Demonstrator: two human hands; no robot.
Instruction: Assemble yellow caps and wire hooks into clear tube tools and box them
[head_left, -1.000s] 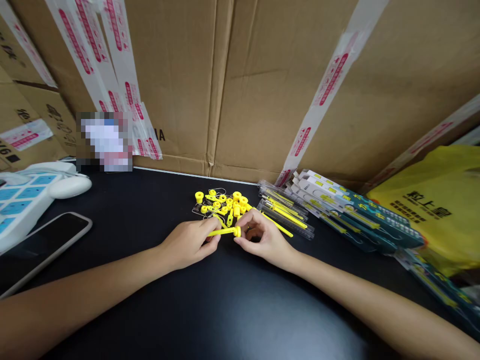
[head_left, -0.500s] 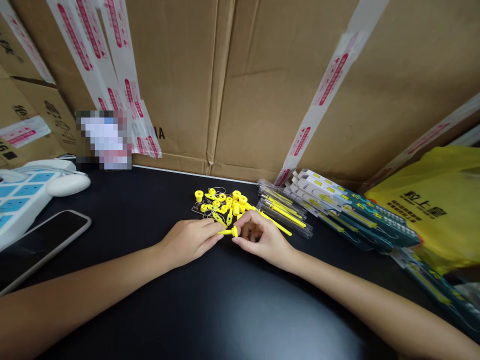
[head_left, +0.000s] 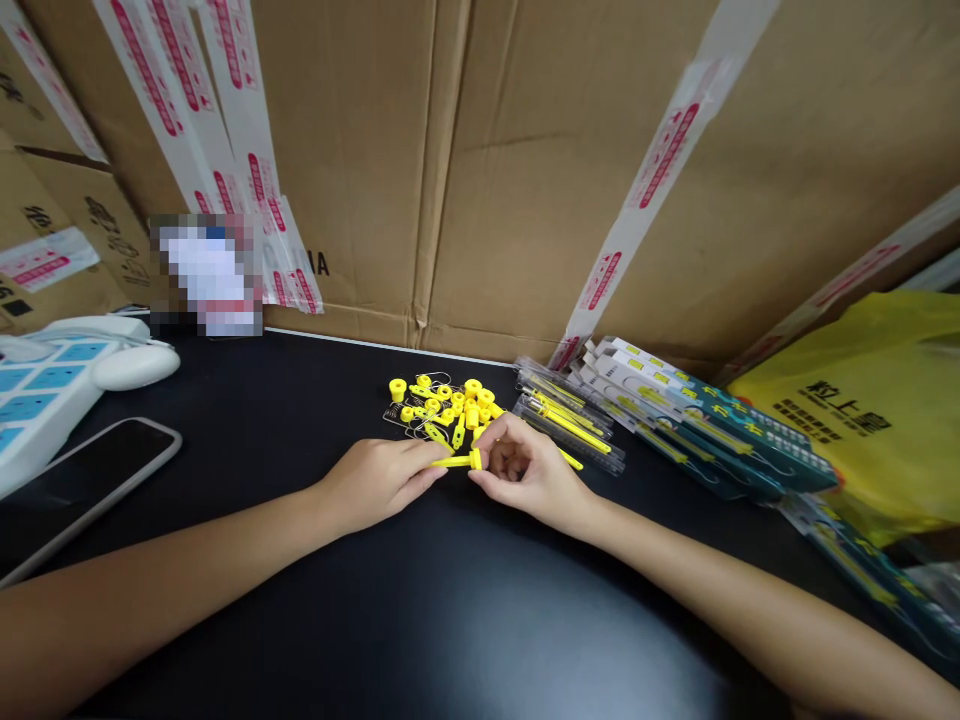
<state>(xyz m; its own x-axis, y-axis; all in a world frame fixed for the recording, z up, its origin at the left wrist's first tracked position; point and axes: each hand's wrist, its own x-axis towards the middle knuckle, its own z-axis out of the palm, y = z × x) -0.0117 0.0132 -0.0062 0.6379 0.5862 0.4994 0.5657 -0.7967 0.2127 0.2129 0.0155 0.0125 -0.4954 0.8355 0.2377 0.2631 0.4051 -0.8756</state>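
Note:
My left hand [head_left: 386, 482] pinches one end of a thin yellow plastic stick [head_left: 454, 462] low over the black table. At the stick's other end sits a yellow plastic cap [head_left: 475, 459], gripped between the thumb and fingers of my right hand [head_left: 529, 468]. Just beyond my fingers lies a pile of small yellow plastic parts [head_left: 448, 400], with rings, cup shapes and flat pieces among several metal wire springs [head_left: 394, 412]. Right of the pile, long yellow rods [head_left: 566, 415] lie on and in clear plastic sleeves [head_left: 611, 462].
Boxed packages [head_left: 697, 420] are stacked on the right beside a yellow plastic bag [head_left: 862, 400]. On the left are a phone [head_left: 82, 490], a power strip [head_left: 45, 390] and a white oval device [head_left: 136, 369]. A large cardboard box [head_left: 510, 200] closes off the back of the black table [head_left: 420, 610].
The yellow cap and my right hand have shifted slightly rightward, so more of the stick shows between my hands. My left hand has stayed almost in place.

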